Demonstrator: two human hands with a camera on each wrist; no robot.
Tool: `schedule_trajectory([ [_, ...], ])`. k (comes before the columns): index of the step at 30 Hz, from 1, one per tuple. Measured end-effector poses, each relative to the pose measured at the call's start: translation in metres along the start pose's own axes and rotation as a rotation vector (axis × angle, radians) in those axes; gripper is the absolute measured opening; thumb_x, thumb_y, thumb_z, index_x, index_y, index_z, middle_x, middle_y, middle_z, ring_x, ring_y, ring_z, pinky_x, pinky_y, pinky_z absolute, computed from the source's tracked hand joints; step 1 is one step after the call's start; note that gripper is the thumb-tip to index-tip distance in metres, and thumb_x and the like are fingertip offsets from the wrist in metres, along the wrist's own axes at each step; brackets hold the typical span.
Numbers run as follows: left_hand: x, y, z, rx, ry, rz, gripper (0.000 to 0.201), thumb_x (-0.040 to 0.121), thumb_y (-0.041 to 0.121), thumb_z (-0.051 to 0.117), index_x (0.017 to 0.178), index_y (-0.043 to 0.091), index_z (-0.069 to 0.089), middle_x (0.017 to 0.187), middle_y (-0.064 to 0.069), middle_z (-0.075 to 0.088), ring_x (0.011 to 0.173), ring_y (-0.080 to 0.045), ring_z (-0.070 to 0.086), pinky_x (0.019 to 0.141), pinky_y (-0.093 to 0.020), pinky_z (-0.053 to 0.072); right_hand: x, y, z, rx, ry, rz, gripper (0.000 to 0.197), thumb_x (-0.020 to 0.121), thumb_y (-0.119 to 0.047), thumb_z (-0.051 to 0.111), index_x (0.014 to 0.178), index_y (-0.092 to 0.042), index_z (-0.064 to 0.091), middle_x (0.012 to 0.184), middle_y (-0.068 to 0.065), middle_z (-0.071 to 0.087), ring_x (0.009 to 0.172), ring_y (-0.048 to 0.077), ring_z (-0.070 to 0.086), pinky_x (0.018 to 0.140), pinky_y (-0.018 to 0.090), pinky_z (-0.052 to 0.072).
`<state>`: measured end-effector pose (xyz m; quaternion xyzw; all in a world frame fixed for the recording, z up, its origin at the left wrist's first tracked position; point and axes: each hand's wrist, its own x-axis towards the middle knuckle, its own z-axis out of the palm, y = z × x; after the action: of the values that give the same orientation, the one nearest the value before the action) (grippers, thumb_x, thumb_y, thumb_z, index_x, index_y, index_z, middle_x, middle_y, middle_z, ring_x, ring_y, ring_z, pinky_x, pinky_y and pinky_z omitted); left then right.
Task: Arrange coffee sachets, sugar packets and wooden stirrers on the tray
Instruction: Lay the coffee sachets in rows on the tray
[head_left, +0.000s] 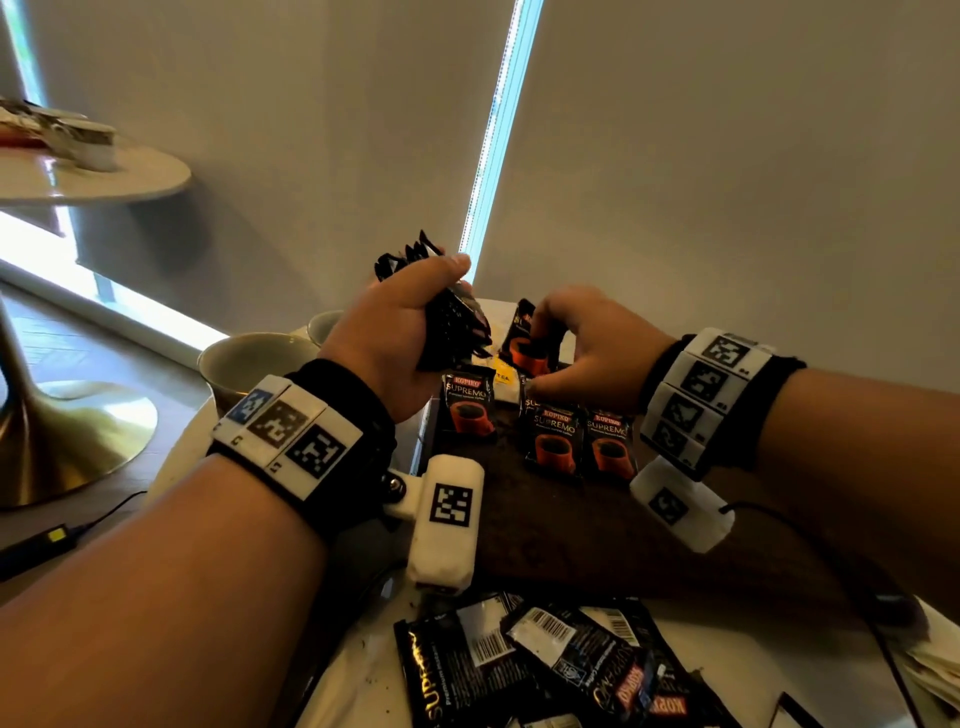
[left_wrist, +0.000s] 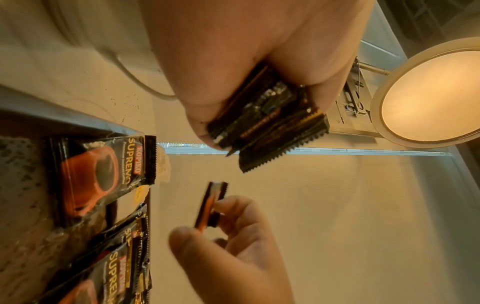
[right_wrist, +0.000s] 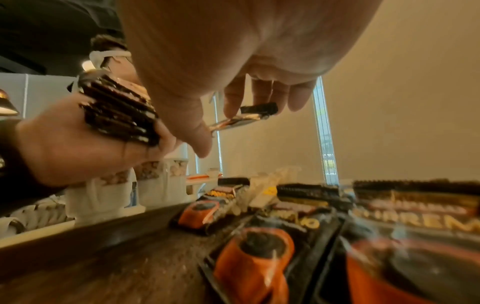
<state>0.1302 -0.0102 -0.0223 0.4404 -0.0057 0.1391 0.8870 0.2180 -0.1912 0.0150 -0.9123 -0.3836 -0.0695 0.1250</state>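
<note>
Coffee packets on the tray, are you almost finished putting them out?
Not yet. Three Kopiko sachets already lie face up on the dark tray. The left hand grips a stack of sachets waiting their turn, and the right hand pinches a single sachet above the tray. More sachets lie loose on the table. No wooden stirrers are visible.

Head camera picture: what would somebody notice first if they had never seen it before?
Probably the two hands in the middle: the left hand grips a thick bundle of black coffee sachets, and the right hand pinches a single sachet above the dark tray. Next, the three sachets with orange cups lying face up in a row on the tray.
</note>
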Motion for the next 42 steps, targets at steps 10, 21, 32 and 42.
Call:
schedule_trajectory([
  [10,0.002,0.001,0.001,-0.048,0.060,0.074,0.010,0.095,0.018,0.064,0.087,0.014,0.058,0.076,-0.004,0.057,0.064,-0.018,0.057,0.056,-0.028,0.052,0.017,-0.012,0.031,-0.228,-0.350,-0.009,0.043,0.072,-0.031,0.086,0.103,-0.032,0.056,0.128,-0.007,0.045,0.108,0.012,0.045,0.092,0.029,0.048],
  [21,-0.001,0.003,0.003,-0.055,0.050,0.060,0.012,0.095,0.021,0.065,0.095,0.010,0.060,0.075,-0.005,0.057,0.060,-0.019,0.059,0.056,-0.028,0.053,0.021,-0.014,0.035,-0.212,-0.389,0.027,0.042,0.074,-0.038,0.082,0.110,-0.030,0.062,0.130,-0.008,0.042,0.112,0.013,0.042,0.097,0.034,0.047],
  [32,0.001,0.002,-0.003,-0.056,0.017,-0.057,0.018,0.098,0.026,0.061,0.103,0.009,0.063,0.082,-0.009,0.066,0.067,-0.022,0.068,0.058,-0.031,0.057,0.015,-0.010,0.012,-0.101,-0.218,0.029,0.034,0.077,-0.039,0.080,0.102,-0.035,0.058,0.123,-0.006,0.049,0.116,0.013,0.046,0.097,0.031,0.044],
  [42,0.001,-0.007,-0.001,-0.043,-0.059,-0.098,0.037,0.098,0.027,0.060,0.130,0.007,0.060,0.096,-0.014,0.069,0.077,-0.028,0.071,0.059,-0.035,0.057,-0.025,-0.020,-0.017,0.209,0.098,-0.284,0.080,0.074,-0.045,0.072,0.147,-0.036,0.041,0.150,-0.012,0.040,0.132,0.004,0.043,0.100,0.021,0.044],
])
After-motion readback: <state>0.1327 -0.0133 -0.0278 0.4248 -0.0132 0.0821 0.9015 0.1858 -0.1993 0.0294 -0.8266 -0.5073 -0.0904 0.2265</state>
